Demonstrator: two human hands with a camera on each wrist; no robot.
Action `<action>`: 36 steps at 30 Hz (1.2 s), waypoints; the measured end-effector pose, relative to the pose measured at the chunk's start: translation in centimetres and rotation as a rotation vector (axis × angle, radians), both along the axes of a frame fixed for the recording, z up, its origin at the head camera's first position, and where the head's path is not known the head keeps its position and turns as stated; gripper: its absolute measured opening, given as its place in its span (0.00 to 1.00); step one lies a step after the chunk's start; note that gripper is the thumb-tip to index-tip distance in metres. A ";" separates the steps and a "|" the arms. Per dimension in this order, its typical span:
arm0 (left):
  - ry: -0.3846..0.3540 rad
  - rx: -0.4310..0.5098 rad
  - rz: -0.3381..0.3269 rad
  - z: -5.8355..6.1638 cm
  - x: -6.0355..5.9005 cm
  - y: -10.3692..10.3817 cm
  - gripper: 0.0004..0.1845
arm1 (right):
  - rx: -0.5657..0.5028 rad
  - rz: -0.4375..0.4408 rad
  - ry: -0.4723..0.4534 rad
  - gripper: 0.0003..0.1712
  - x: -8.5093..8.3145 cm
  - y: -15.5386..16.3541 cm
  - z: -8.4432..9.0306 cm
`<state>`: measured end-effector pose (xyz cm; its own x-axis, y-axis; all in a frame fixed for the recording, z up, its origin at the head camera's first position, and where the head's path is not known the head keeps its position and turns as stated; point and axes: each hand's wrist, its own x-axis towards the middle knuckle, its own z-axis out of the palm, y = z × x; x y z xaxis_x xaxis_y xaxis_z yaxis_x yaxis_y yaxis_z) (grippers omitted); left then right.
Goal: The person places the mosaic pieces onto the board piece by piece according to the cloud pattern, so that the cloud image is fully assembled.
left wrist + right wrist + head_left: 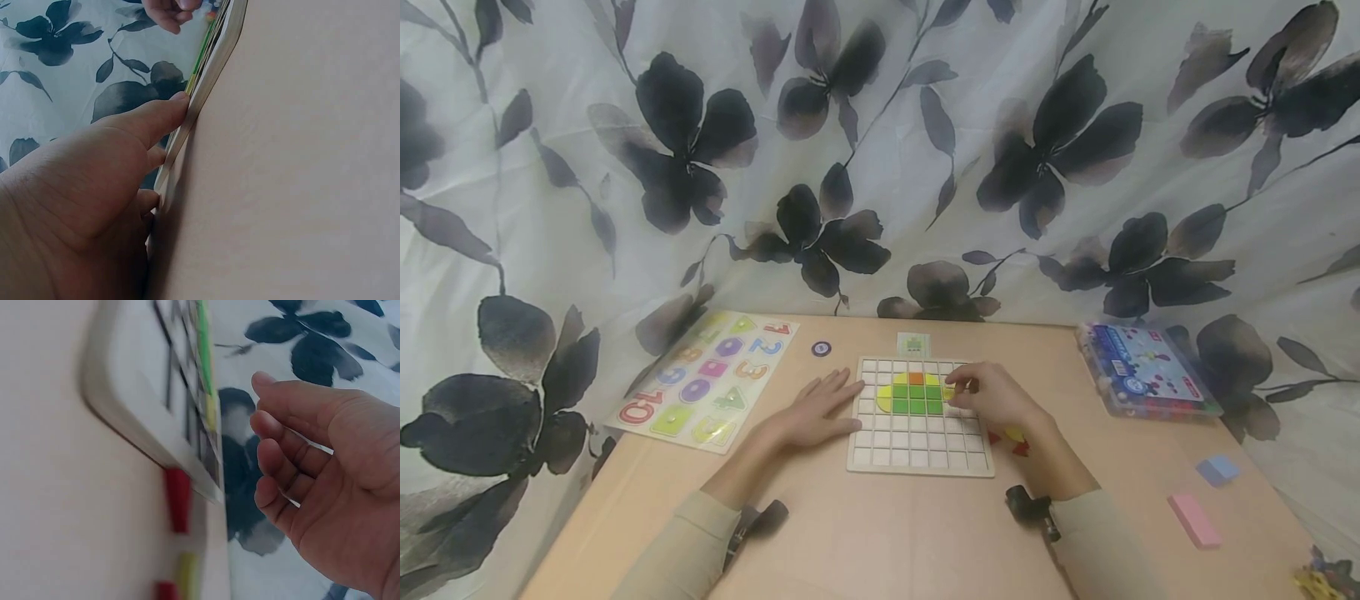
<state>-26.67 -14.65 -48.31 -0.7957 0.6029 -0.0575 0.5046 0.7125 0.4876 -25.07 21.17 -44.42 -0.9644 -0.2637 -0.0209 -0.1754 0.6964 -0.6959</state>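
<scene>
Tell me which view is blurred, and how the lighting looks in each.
Right wrist view: the grid board and the red piece are smeared, while the right hand is sharper. Left wrist view: sharp on the left hand, evenly lit. Head view: soft, dim, curved at the edges, no glare.

Person, two arms in view, head camera.
Left hand (816, 408): bare, no rings or watch visible.
Right hand (996, 396): bare, no rings visible.
Sleeves: long, pale beige, plain cloth, ending at the wrists; left sleeve (681, 546), right sleeve (1101, 542).
Wrist cameras: small black units, one on each wrist; left unit (760, 521), right unit (1028, 504).
</scene>
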 end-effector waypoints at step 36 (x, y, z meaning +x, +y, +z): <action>0.005 -0.001 -0.003 -0.1 -0.1 -0.1 0.42 | 0.083 0.132 -0.124 0.13 -0.3 8.5 1.5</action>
